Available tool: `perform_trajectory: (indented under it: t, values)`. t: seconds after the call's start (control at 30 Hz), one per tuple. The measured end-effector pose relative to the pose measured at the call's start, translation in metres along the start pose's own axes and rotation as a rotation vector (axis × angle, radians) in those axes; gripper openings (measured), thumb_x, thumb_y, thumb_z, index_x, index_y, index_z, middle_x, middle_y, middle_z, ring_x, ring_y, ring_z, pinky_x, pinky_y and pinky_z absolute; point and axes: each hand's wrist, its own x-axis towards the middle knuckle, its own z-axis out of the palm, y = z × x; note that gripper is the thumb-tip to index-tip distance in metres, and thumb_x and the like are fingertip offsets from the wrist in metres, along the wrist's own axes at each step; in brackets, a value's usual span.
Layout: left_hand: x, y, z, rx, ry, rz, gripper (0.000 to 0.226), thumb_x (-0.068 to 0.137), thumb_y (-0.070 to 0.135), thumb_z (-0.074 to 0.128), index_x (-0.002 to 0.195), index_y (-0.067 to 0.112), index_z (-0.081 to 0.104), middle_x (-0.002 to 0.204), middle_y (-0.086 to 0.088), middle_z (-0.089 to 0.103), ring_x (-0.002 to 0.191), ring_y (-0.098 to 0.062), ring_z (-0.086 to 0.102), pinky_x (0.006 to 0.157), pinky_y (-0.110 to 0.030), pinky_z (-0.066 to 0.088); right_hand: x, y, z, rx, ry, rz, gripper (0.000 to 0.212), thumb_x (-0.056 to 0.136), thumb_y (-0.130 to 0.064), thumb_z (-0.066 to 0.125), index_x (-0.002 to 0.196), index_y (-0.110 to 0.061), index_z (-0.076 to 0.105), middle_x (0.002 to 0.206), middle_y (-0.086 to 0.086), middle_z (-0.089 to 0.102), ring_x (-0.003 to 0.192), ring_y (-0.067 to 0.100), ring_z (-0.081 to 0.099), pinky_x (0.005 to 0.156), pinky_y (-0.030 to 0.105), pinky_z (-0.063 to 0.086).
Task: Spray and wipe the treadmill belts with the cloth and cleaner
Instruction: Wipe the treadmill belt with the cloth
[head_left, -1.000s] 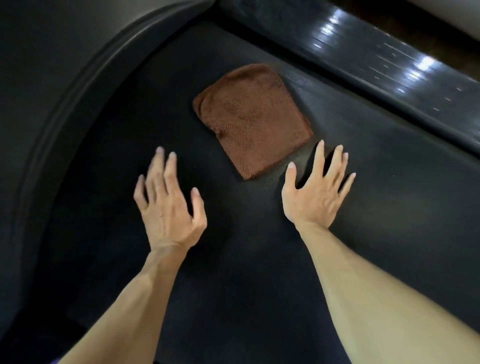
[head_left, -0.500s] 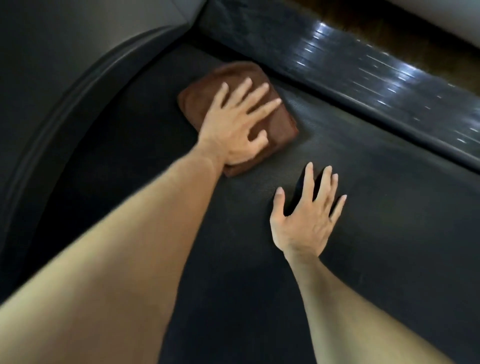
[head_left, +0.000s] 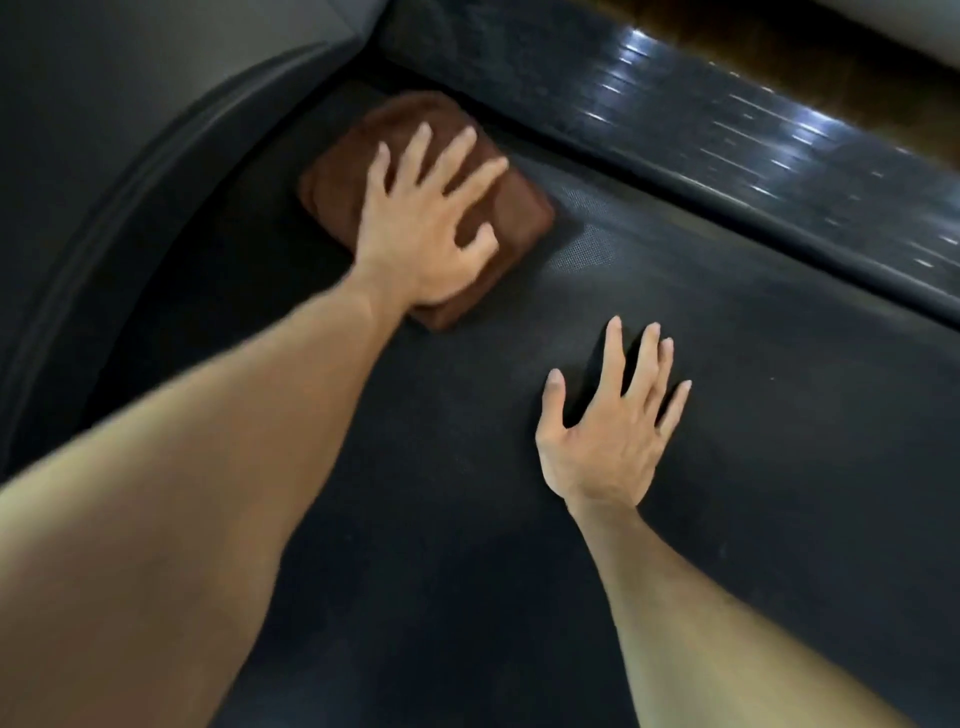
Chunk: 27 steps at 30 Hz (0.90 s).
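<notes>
Reaching across since a second ago, your left hand (head_left: 421, 234) presses spread fingers onto the cloth (head_left: 519, 208) near the belt's (head_left: 727, 467) far corner; right hand (head_left: 608, 441) spread flat on the belt: wiping starts.

Brown cloth (head_left: 519, 208) on the black belt (head_left: 727, 467).
The cloth is folded into a thick, fuzzy pad lying flat near the belt's far end, close to the curved front housing and just beside the glossy side rail. The belt is dark, matte and finely textured, filling most of the view.
</notes>
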Motion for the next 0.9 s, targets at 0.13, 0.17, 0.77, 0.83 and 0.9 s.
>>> perform_trajectory:
  t: [0.13,0.17,0.77,0.83,0.9]
  values:
    - [-0.013,-0.041,0.000,-0.055,0.080,-0.345,0.071,0.091,0.056,0.038,0.158,0.039,0.024,0.170,0.000,0.017,0.155,-0.038,0.013,0.121,-0.064,0.011,0.000,-0.001,0.001,0.009,0.007,-0.008,0.077,0.098,-0.058,0.043,0.164,-0.024,0.021,0.173,0.008,0.010,0.160,0.025,0.003,0.128,0.054,0.003]
    - [-0.032,-0.035,0.000,-0.060,0.102,-0.427,0.071,0.091,0.054,0.039,0.158,0.037,0.024,0.170,-0.002,0.017,0.155,-0.039,0.013,0.121,-0.065,0.012,-0.001,-0.001,0.002,0.004,0.009,-0.004,0.077,0.099,-0.057,0.043,0.164,-0.024,0.021,0.173,0.009,0.010,0.160,0.025,0.003,0.128,0.054,0.003]
    - [-0.141,-0.017,0.002,-0.010,0.027,-0.354,0.073,0.094,0.047,0.046,0.161,0.035,0.018,0.170,-0.004,0.011,0.156,-0.039,0.008,0.120,-0.066,0.014,0.000,-0.001,0.000,-0.005,0.007,-0.008,0.078,0.099,-0.058,0.044,0.165,-0.022,0.020,0.172,0.010,0.010,0.160,0.028,0.005,0.128,0.056,0.005]
    - [-0.156,0.006,0.005,0.007,-0.017,-0.275,0.076,0.092,0.051,0.042,0.162,0.038,0.015,0.171,-0.001,0.006,0.157,-0.037,0.003,0.121,-0.066,0.010,0.000,-0.001,-0.001,0.005,0.007,-0.005,0.078,0.099,-0.057,0.044,0.165,-0.022,0.021,0.172,0.011,0.010,0.160,0.028,0.006,0.127,0.057,0.006]
    - [-0.131,0.015,0.007,-0.009,-0.051,-0.126,0.075,0.092,0.054,0.041,0.161,0.041,0.014,0.172,0.002,0.003,0.157,-0.036,0.002,0.121,-0.066,0.010,-0.001,-0.001,-0.001,0.010,0.009,-0.004,0.078,0.099,-0.056,0.045,0.164,-0.022,0.022,0.172,0.011,0.011,0.160,0.029,0.007,0.127,0.057,0.007]
